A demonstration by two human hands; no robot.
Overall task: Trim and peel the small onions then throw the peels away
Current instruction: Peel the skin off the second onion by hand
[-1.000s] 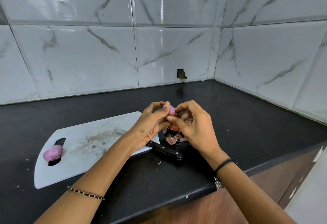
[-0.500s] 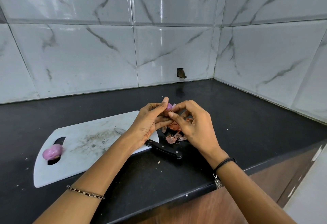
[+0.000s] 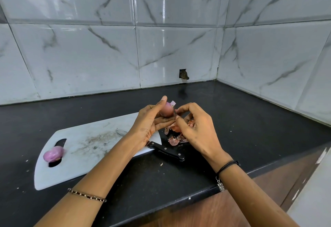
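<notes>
2 hands on 1 small onion (image 3: 166,110), mid-frame: my left hand (image 3: 150,121) grips it, right hand (image 3: 197,130) pinches its peel (image 3: 171,123). 1 peeled onion (image 3: 53,153) sits lower left on the cutting board (image 3: 86,157).

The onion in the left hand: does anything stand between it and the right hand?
Nothing visible does. The left hand holds the onion in the air, and the right hand pinches at its skin with its fingertips. The knife and the loose peels lie lower, below the hands.
</notes>
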